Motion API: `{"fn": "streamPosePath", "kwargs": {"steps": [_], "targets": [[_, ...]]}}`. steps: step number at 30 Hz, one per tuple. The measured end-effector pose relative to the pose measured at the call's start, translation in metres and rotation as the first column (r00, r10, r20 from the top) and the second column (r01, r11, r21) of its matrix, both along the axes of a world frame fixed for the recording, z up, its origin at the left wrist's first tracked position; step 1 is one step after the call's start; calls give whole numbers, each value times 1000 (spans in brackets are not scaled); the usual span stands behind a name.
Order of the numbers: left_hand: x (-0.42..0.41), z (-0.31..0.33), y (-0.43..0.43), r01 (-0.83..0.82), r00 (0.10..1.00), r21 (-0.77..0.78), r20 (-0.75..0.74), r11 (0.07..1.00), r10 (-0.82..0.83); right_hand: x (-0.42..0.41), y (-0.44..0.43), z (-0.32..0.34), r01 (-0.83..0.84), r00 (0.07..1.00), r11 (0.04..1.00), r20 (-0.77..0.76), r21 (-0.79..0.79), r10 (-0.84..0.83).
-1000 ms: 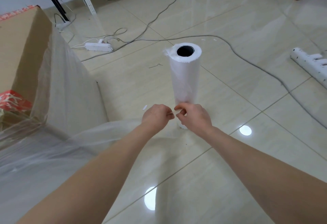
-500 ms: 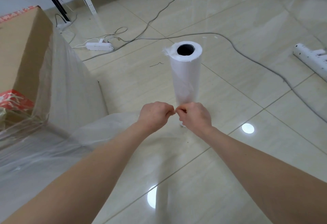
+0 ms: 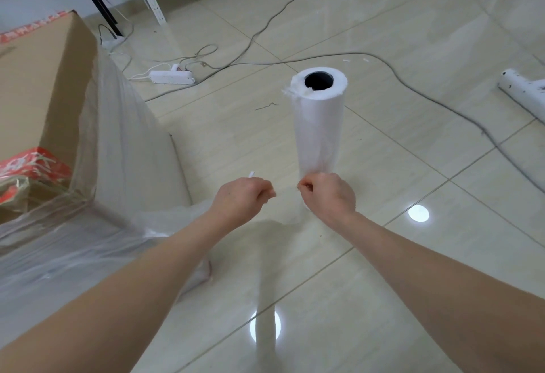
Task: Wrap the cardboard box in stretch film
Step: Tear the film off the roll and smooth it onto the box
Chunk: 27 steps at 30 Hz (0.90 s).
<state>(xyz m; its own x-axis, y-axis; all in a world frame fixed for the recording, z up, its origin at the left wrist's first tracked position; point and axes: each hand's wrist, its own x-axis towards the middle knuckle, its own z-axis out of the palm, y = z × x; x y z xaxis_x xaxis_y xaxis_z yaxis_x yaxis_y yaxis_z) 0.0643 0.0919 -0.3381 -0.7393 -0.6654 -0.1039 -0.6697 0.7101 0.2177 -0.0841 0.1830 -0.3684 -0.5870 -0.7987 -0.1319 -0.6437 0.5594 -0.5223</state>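
The cardboard box [image 3: 38, 92] sits on the floor [image 3: 413, 269] at the left edge of the view, with only its near corner and one brown side showing. Stretch film [image 3: 118, 142] already covers that side and the corner, lying in cloudy, wrinkled layers over the red printed panel [image 3: 32, 163] lower down. How many turns are on, and whether the far sides and top are covered, cannot be told from here.

From the box a loose tail of film runs down and across the floor, passing under the left forearm toward the hands. The left hand [image 3: 240, 197] and right hand [image 3: 327, 195] are held side by side with a small gap between them, both with fingers curled and thumb against forefinger. Each seems to pinch an edge of the film, though the sheet is too clear to trace right at the fingertips. The roll [image 3: 320, 125] stands upright on the floor just beyond the right hand, its ragged free end hanging down to that hand.

Judging by this, the wrapping itself looks largely done and the step in hand is parting the film from the roll. What remains is to finish that tear and smooth the loose tail onto the box.

Farther off lie a white power strip [image 3: 171, 77] and a grey cable [image 3: 413, 89].
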Motion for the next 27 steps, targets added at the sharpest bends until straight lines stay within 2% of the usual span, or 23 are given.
{"fn": "streamPosePath", "kwargs": {"steps": [2, 4, 7, 9, 10, 13, 16, 19, 27], "targets": [[-4, -5, -3, -231, 966, 225, -65, 947, 251, 1, 8, -6, -1, 1000, 998, 15, -67, 2], [-8, -12, -6, -319, 928, 340, -78, 885, 364, 1, 16, -15, 24, 998, 981, 61, -194, -12], [-16, -18, -6, -281, 953, 309, -19, 909, 301, 0, 23, -18, 72, 990, 960, 140, -272, -35], [-31, -16, -2, -205, 975, 271, -32, 941, 221, -2, 25, -20, 47, 987, 974, 162, -223, -11], [-40, -14, 1, -184, 973, 301, -76, 936, 216, -2, 25, -21, 23, 987, 981, 160, -193, 8], [-64, -7, 6, -178, 933, 510, -184, 841, 310, -2, 22, -19, -2, 989, 991, 148, -130, 22], [-74, -10, 6, -179, 934, 646, -124, 742, 334, -2, 20, -18, -4, 997, 1000, 78, 24, 2], [-80, -17, 6, -179, 937, 679, -103, 712, 334, -7, 20, -17, 54, 996, 992, 67, 112, -62], [-98, -28, -6, -178, 945, 704, -71, 687, 318, -15, 21, -19, 43, 999, 995, 28, 90, -46]]}}
